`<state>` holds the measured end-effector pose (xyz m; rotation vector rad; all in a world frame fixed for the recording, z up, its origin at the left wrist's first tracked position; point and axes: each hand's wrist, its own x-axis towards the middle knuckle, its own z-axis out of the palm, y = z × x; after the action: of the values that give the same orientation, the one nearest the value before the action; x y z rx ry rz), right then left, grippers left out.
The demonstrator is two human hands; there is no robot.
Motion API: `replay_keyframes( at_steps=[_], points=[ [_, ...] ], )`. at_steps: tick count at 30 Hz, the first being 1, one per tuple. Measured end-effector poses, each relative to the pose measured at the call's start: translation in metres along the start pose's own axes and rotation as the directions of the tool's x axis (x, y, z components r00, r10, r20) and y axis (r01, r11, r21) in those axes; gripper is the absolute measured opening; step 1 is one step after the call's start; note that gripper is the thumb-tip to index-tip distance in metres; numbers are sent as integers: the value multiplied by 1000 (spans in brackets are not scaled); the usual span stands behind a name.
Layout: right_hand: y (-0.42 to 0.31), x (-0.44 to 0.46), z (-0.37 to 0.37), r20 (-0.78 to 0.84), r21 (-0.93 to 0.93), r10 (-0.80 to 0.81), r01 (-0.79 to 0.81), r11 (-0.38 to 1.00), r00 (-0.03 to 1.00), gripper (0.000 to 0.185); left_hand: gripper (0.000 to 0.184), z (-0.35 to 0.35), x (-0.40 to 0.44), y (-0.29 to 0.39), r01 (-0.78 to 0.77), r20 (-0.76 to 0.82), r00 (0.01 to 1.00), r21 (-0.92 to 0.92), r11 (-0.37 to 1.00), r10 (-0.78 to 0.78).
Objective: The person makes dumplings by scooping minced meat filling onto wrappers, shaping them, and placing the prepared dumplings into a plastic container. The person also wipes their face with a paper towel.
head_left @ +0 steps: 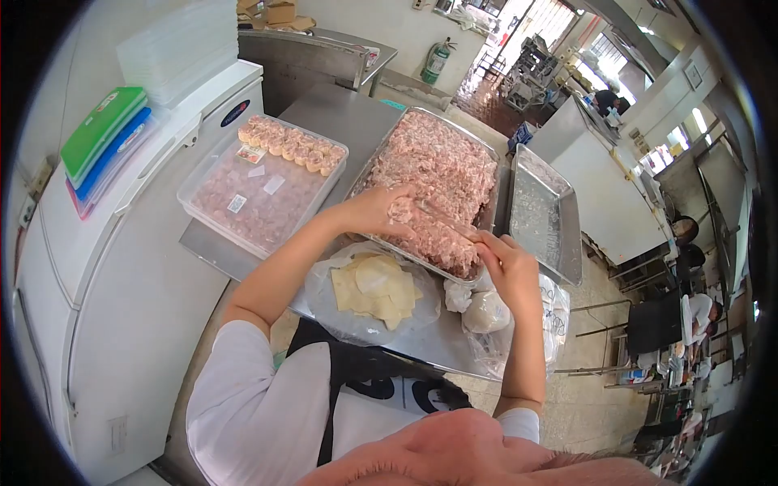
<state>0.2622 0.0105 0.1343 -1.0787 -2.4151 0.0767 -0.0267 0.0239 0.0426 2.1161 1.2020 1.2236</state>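
My left hand (pixel 379 211) is curled around a small dumpling (pixel 400 212) with pink filling, over the near left edge of a metal tray (pixel 476 283). A large mound of ground meat (pixel 438 158) fills that tray. In my right hand (pixel 509 263) is the end of a thin spatula (pixel 450 222), its far end at the meat near the dumpling; its exact shape is hard to make out. Pale square dumpling wrappers (pixel 374 285) lie stacked on a plastic bag (pixel 324 306) below my left hand.
At left, a plastic container (pixel 212 212) holds rows of dumplings (pixel 292 146) on a film-covered layer. An empty-looking metal tray (pixel 547 211) stands right of the meat. Bagged white bundles (pixel 486 312) sit at the table's near right. A white freezer (pixel 146 267) borders the left side.
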Motion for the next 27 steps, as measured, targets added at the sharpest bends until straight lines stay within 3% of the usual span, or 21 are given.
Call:
replay_keyframes(
  at_steps=[3,5,7,9,10,11,12,13,14,15,17,18,20,23,25,27],
  points=[
    [-6,-4,2,1,117,-53,53,992,999,22,42,-1,1,4,133,106,986,-34,991,-129],
    [10,-5,31,24,179,-105,99,979,994,22,41,-4,6,24,-54,141,988,-91,994,67],
    [14,2,31,42,237,-172,157,959,984,23,40,-5,11,25,-9,177,984,-32,999,15],
    [16,7,10,40,7,-111,111,994,993,22,40,-3,11,20,38,208,977,34,999,-45],
    [12,5,7,-45,-142,-127,119,983,991,21,39,1,10,12,58,88,994,30,998,-61],
    [10,3,12,-48,-141,-134,126,982,990,21,38,3,10,5,77,-38,996,24,997,-76],
    [7,-1,22,-134,-101,-183,170,980,974,22,38,1,12,6,78,-41,996,27,997,-77],
    [8,-3,34,-219,-65,-222,213,975,950,22,40,1,16,6,140,50,989,-7,990,-139],
    [15,-4,49,-100,-158,-175,158,975,979,25,41,1,17,6,204,147,969,-37,978,-197],
    [28,-5,63,-100,-156,-167,151,976,981,25,41,4,16,0,205,155,968,-39,978,-197],
    [68,-6,82,82,-299,25,0,954,996,26,42,10,13,-16,282,164,936,177,943,-311],
    [87,-11,88,56,-187,61,-50,981,997,23,42,8,7,-16,286,161,935,178,941,-315],
    [89,-16,73,96,-170,110,-92,981,989,22,41,5,-4,-11,188,59,981,-30,982,-186],
    [48,-10,21,208,-187,238,-201,962,949,21,42,-11,-2,24,109,22,994,-77,991,-108],
    [34,-8,8,67,310,183,-195,931,981,24,45,-15,2,32,64,34,998,-63,996,-62],
    [17,-7,15,64,381,130,-145,913,989,27,48,-16,4,30,22,50,999,-51,998,-19]
  ],
)
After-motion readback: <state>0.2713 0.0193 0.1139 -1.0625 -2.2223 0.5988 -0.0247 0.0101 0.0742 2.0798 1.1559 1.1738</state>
